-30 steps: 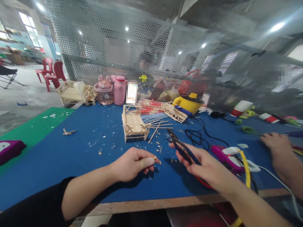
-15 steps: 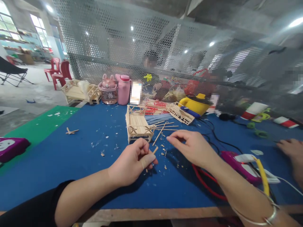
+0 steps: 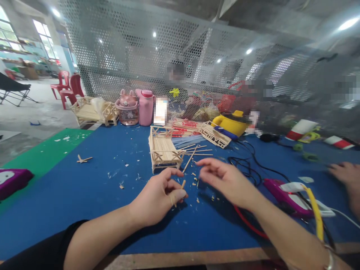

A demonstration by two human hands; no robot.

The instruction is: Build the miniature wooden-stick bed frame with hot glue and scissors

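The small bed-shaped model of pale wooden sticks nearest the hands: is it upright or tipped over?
Upright: the model stands on short legs on the blue tabletop, its slatted surface facing up.

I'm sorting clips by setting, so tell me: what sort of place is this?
Probably a shared craft workshop: the left hand holds a short stick, a small bed-like stick model stands on the blue table, and other people sit beyond the perforated screen.
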